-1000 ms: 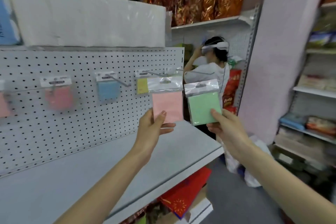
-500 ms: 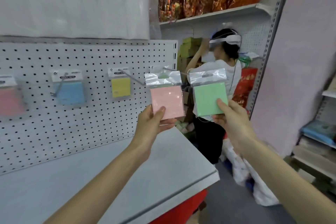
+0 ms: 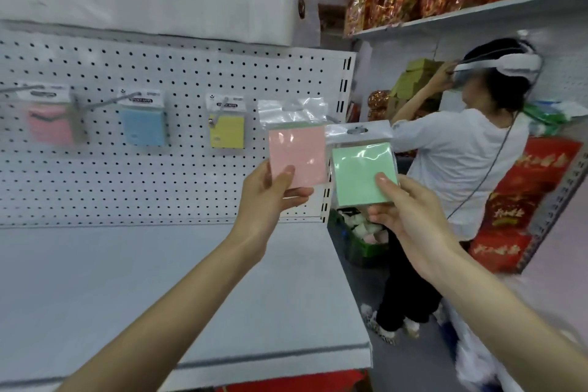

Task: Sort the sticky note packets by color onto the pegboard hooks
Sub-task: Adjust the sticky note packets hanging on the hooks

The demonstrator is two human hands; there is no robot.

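My left hand point(image 3: 270, 191) pinches the lower corner of a pink sticky note packet point(image 3: 299, 153), held up in front of the right end of the white pegboard point(image 3: 178, 181). Its clear header hides the hook behind it. My right hand point(image 3: 410, 213) pinches a green sticky note packet point(image 3: 359, 169) just right of the pink one, past the board's edge. On hooks hang a pink packet point(image 3: 51, 124) at the left, a blue packet point(image 3: 144, 124) and a yellow packet point(image 3: 227, 131).
A white shelf point(image 3: 191, 289) runs below the pegboard, its front edge near me. A person in a white shirt point(image 3: 458, 169) stands close on the right by red boxes point(image 3: 521, 210). A basket of packets point(image 3: 362, 232) sits on the floor.
My view has swung left and closer to the pegboard. Both hands keep their packets raised; the green packet now sits lower and nearer the pink one.
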